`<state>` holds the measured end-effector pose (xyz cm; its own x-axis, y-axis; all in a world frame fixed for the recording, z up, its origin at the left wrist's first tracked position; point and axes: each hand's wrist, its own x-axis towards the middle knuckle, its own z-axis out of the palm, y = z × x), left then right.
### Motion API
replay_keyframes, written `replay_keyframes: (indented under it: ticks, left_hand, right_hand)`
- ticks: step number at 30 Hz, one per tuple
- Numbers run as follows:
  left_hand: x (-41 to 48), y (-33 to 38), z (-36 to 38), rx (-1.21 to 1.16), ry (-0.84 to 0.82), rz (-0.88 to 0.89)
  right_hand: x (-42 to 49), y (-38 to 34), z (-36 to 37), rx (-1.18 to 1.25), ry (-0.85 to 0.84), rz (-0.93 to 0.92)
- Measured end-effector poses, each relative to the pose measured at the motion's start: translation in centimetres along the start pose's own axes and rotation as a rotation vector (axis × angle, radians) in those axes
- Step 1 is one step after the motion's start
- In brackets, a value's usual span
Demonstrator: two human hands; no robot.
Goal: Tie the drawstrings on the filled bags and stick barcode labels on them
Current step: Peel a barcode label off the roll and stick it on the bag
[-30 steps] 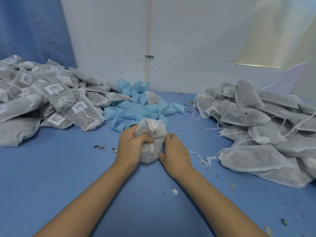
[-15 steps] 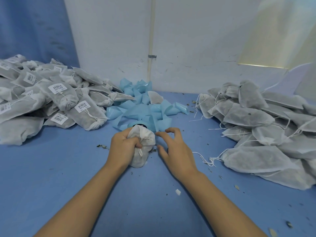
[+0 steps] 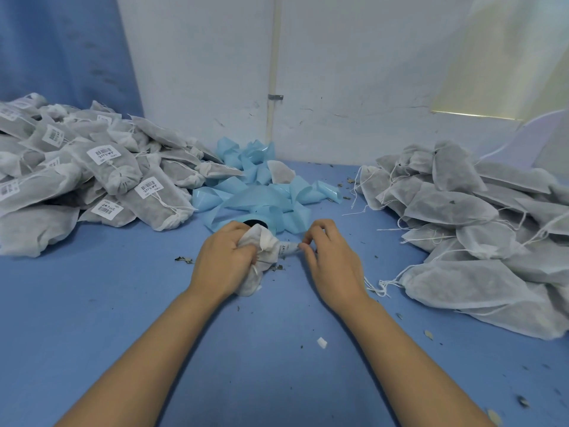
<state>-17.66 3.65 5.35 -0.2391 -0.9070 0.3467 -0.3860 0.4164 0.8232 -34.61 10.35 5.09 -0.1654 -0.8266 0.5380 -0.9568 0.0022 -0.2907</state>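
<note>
Stretching across the whole lower view, a blue tabletop [image 3: 123, 318] is carrying everything, and a scuffed white wall [image 3: 354, 87] is standing behind its far edge. A large heap of unlabelled bags [image 3: 462, 211] is lying along the right edge, with loose white drawstrings trailing out toward the middle. A similar heap of labelled bags [image 3: 77, 180] is filling the far left corner, each visible one tied and showing a white barcode sticker. Between the two heaps, against the far edge, a tangle of light blue backing strip [image 3: 255, 192] is piling up, and the dark core of a label roll [image 3: 254, 223] is peeking out at its near side.

At the middle of the tabletop the left hand [image 3: 221, 260] is gripping a filled white bag [image 3: 264, 245], fingers curled tightly round its gathered neck, with the bag's lower end resting on the surface. The right hand [image 3: 332, 260] is sitting just beside it, thumb and forefinger pinching the free end of a barcode label [image 3: 288, 249] that is reaching across to the bag; whether it is sticking to the cloth yet cannot be told. Dried leaf crumbs [image 3: 183, 259] are lying near the left hand, and a tiny white scrap [image 3: 322, 342] is lying between the forearms.
</note>
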Motion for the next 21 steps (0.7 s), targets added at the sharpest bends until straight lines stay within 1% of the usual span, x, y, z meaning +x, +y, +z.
replay_keyframes:
  ticks: [4,8,10,12,14,16,17,19,21]
  left_hand:
    - [0.3,-0.4,0.8,0.247,-0.004,0.051]
    - [0.3,0.2,1.1,0.376,0.004,-0.01]
    - [0.1,0.6,1.4,0.453,-0.009,-0.013]
    - [-0.1,0.8,1.4,0.487,-0.013,0.023]
    - [-0.3,0.8,1.3,0.484,-0.053,0.134]
    - [-0.3,0.9,1.1,0.454,-0.135,0.251]
    - [-0.2,0.9,1.1,0.43,-0.174,0.278]
    - [0.1,1.0,1.2,0.347,-0.237,0.267]
    - [0.2,1.3,1.3,0.142,-0.282,0.19]
  right_hand:
    - [0.0,0.1,-0.3,-0.028,0.043,0.053]
    - [0.1,0.2,-0.1,-0.049,0.032,0.138]
    - [0.1,0.2,0.0,-0.06,0.048,0.159]
    - [0.1,0.3,-0.1,-0.062,0.087,0.162]
    - [0.1,0.5,-0.2,-0.075,0.108,0.157]
    - [0.0,0.6,-0.2,-0.116,0.079,0.145]
    - [-0.1,0.7,-0.1,-0.12,0.073,0.14]
    - [-0.2,0.8,-0.1,-0.065,0.099,0.127]
    - [-0.4,0.7,-0.1,0.059,0.136,0.117]
